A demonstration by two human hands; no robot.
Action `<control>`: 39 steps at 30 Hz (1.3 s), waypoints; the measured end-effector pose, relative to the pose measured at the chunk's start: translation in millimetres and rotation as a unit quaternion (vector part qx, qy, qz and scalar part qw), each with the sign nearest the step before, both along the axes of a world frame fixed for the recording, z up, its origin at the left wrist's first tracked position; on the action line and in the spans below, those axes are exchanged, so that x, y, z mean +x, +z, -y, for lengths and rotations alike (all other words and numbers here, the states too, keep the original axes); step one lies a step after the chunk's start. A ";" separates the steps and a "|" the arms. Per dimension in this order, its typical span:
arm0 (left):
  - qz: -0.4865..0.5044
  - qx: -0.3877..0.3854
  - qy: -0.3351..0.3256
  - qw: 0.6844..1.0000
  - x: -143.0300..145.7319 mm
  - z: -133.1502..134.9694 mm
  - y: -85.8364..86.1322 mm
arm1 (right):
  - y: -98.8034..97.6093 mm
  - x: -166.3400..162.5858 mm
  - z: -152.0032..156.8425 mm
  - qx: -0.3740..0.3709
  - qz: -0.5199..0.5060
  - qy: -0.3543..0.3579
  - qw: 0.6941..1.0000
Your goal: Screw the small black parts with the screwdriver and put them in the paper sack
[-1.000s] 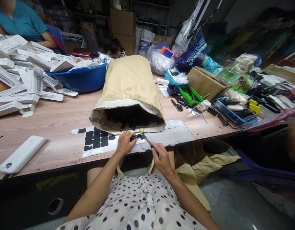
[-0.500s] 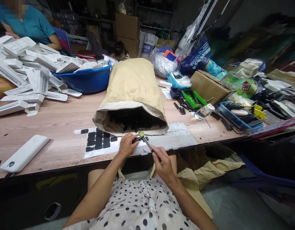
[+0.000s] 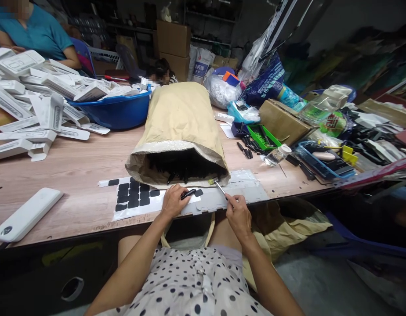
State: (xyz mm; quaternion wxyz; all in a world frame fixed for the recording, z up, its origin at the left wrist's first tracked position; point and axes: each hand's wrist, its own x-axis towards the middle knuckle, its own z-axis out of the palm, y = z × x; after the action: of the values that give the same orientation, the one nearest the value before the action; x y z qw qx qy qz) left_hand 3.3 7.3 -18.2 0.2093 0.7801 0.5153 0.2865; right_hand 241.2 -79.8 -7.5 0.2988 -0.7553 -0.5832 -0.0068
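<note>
My left hand (image 3: 172,201) rests at the table's front edge, its fingers closed around a short black rod-like piece (image 3: 189,194). To its right, my right hand (image 3: 238,215) grips the handle of a small hammer (image 3: 220,188) with a yellowish-green head. The hammer head is beside the lip of a tan paper sack (image 3: 181,114), apart from the black piece. Dark parts fill the sack's open mouth, which faces me. A white sheet with black rounded stickers (image 3: 133,194) lies left of my left hand. Under the hammer is a flat grey board (image 3: 236,191).
A white power bank (image 3: 30,213) lies at left. Behind it are a heap of white boxes (image 3: 21,105) and a blue basin (image 3: 114,112). Rightward stand a green tray (image 3: 264,139), a clear jar (image 3: 278,155) and a blue tray (image 3: 324,171). A co-worker (image 3: 46,35) sits back left.
My right hand has moved right with the hammer, so its head is now away from the black piece. My left hand still holds that piece. The view has shifted slightly.
</note>
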 end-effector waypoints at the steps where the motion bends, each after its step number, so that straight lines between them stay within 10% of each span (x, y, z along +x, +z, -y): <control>1: 0.002 0.007 -0.002 1.000 -0.2 -0.1 1.0 | -3.5 2.1 -2.6 -0.005 0.017 -0.011 1.000; 10: 0.050 0.021 -0.253 0.966 -17.3 79.3 -7.6 | -21.4 -7.7 -5.1 0.029 0.092 -0.029 0.995; 19: -0.147 -0.363 -0.031 0.920 -8.3 90.0 -44.3 | -23.8 -8.8 -7.0 0.049 0.117 -0.029 0.992; 28: -0.078 -0.250 -0.173 0.950 0.7 91.7 4.2 | -22.4 -9.2 -5.9 0.032 0.107 -0.031 0.993; 32: 0.056 -0.108 -0.147 0.982 4.7 67.0 21.1 | -19.1 -5.7 -2.9 -0.017 0.108 -0.021 0.994; 36: 0.078 0.041 0.040 0.995 -5.1 -5.2 29.5 | -21.9 1.8 -2.0 -0.033 0.086 -0.003 0.996; 39: -0.026 0.016 0.181 0.983 -17.2 -61.8 29.3 | -26.7 6.6 -2.2 -0.025 0.054 -0.003 0.998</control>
State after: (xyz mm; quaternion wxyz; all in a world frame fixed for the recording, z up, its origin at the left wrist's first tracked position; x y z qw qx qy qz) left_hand -13.8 69.2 11.1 0.1281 0.6846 0.6481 0.3079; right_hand 247.9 -77.6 -34.2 0.2476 -0.7627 -0.5965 -0.0338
